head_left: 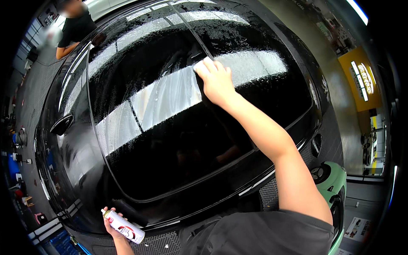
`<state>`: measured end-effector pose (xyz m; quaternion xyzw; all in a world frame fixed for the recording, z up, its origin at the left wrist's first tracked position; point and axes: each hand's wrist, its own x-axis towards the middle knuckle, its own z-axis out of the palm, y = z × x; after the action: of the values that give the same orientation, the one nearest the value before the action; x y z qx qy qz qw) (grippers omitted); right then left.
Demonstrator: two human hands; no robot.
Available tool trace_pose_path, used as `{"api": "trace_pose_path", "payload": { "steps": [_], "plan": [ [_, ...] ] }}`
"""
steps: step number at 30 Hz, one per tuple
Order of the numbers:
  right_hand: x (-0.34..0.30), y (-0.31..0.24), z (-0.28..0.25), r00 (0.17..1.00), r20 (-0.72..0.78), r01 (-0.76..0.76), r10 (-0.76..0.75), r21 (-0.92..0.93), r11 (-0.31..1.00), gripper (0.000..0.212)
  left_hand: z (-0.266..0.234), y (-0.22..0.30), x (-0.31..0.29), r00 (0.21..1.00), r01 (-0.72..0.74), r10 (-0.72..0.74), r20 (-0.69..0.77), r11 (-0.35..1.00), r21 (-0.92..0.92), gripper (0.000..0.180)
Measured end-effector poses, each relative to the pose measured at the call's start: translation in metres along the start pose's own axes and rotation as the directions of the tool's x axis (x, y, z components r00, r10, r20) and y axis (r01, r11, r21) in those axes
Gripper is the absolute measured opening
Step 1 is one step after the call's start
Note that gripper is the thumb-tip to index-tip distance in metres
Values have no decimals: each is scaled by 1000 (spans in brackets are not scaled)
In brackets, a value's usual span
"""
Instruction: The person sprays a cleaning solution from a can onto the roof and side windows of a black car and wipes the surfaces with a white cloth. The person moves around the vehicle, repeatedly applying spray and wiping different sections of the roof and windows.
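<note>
A black car [76, 170] takes up most of the view; the person leans over its near side in a dark shirt [263, 231], so clothing could rub the paint if the body presses against the edge; on top lies the broad, glossy roof panel [170, 157], beaded with wet over much of its far part and marked with pale streaks in the bright reflection; those streaks could set as smears if the liquid dries unevenly or the wiping material gets soaked, and any grit caught beneath it could scratch; a second person [80, 32] in black is beyond the far left edge of the car.

The left hand [111, 223] is low at the near left corner, its fingers curled around a white spray can [126, 227] that tilts with its nozzle up and leftward; I cannot tell whether the nozzle is pressed; a loose grip could let the can drop against the bodywork.

The right hand [217, 83] reaches out to the middle of the panel, beside the dark seam [196, 34]; its fingers are bent close over a white cloth [199, 66], which lies beneath and just ahead of the fingertips, mostly hidden, apparently against the panel.
</note>
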<state>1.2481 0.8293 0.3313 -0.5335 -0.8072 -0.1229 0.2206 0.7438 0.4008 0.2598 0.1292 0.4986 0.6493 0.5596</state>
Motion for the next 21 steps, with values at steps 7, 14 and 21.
{"api": "trace_pose_path", "payload": {
  "steps": [7, 14, 21],
  "plan": [
    [-27, 27, -2, 1000, -10, -13, 13, -68, 998, 37, 7, 5, 4, 1000, 11, -11, -3, 1000, -4, 58],
    [-63, -4, -56, 994, 63, 85, -84, -14, 996, 41, -11, -3, -1, 999, -15, 15, 34, 1000, -8, 59],
    [-56, 17, -32, 994, -72, 80, -82, -43, 996, 34, -6, 3, 10, 988, 25, -22, 155, 1000, -18, 58]
  ]
}}
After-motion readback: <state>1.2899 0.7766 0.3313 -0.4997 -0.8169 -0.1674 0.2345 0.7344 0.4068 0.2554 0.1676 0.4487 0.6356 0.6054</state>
